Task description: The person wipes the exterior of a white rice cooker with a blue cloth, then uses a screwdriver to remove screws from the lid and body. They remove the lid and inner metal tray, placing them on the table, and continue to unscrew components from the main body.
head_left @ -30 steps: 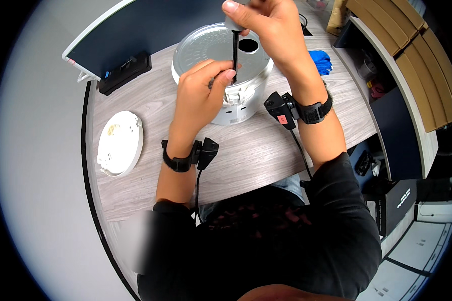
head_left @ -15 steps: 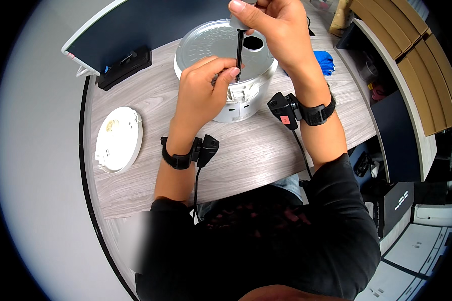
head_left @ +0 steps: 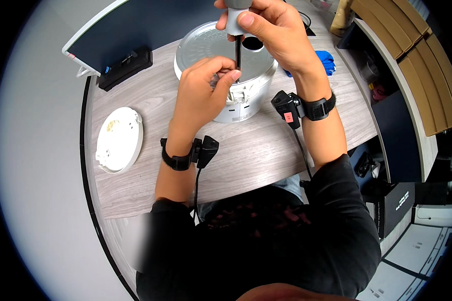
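Note:
My right hand (head_left: 281, 35) grips the grey handle of a screwdriver (head_left: 238, 20), which stands upright with its black shaft pointing down. My left hand (head_left: 203, 90) is closed, thumb and forefinger pinched around the lower end of the shaft; the tip is hidden there. Both hands are over the near rim of a white, round appliance (head_left: 251, 103) that looks like a rice cooker. Its grey top (head_left: 201, 45) has a round dark hole, and a white hinge or latch piece (head_left: 242, 93) is on the near side. A white oval cover (head_left: 119, 138) lies to the left.
A black box-like case (head_left: 125, 67) lies at the back left beside a dark, white-edged panel (head_left: 145, 25). A blue bundle (head_left: 325, 62) sits right of the appliance. Brown cartons (head_left: 417, 70) stand at the far right. Cables hang from black devices strapped to both wrists.
My right hand has come down slightly and shifted its grip, so more of the screwdriver's grey handle shows. My left hand, the appliance and the cover have hardly moved.

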Tool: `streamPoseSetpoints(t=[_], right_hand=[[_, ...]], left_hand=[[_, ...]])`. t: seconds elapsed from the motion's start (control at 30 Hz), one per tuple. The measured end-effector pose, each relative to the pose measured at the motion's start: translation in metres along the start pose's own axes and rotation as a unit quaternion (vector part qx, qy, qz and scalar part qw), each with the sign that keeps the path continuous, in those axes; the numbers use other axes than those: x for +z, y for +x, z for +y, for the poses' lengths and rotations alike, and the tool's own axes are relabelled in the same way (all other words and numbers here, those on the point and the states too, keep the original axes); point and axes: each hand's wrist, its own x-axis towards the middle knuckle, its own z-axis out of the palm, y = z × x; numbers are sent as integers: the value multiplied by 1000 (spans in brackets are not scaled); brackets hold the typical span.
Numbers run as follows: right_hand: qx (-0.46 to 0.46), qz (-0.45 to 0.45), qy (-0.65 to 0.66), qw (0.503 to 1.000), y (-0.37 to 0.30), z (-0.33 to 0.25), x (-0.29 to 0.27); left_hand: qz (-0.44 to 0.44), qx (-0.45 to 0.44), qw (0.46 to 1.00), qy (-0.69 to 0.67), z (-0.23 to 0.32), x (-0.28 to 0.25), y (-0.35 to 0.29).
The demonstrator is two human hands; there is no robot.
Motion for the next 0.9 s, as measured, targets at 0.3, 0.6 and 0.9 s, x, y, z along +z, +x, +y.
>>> streamPoseSetpoints(t=[0.3, 0.6, 0.9], right_hand=[[-84, 0, -21, 996, -4, 13, 7], [-101, 97, -280, 950, -12, -6, 23], [-44, 39, -1, 998, -10, -2, 9]], left_hand=[[1, -43, 997, -62, 4, 9, 1], [75, -9, 995, -65, 0, 19, 2], [33, -38, 991, -125, 1, 12, 3]])
